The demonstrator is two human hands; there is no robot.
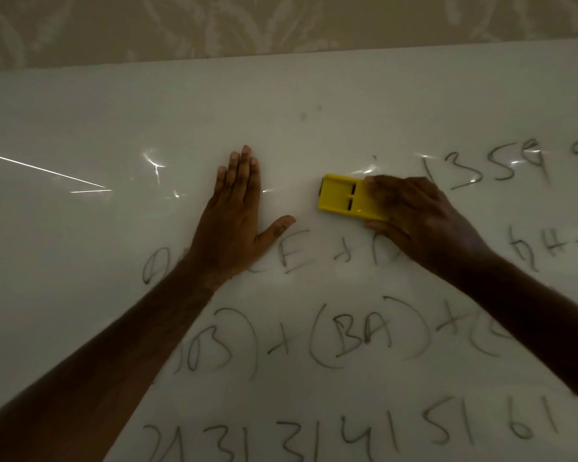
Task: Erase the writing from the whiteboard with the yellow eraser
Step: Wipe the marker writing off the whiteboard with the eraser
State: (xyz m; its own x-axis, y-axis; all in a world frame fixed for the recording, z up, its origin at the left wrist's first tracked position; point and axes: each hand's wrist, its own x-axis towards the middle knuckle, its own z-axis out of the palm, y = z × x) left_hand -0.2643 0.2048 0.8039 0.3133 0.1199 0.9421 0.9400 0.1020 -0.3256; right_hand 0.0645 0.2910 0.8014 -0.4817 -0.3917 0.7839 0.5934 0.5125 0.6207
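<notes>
The whiteboard (114, 121) fills most of the head view under dim light. Dark handwriting (347, 331) of letters, brackets and numbers covers its lower and right parts; more digits (481, 168) sit at the upper right. The upper left of the board is blank. My right hand (424, 218) grips the yellow eraser (341, 196) and presses it flat on the board, left of the upper digits. My left hand (234, 211) lies flat on the board, fingers together and thumb spread, just left of the eraser and apart from it.
A patterned beige surface (214, 25) lies beyond the board's far edge. Bright light streaks (47, 170) reflect off the board's left side. Both forearms cross over the lower rows of writing.
</notes>
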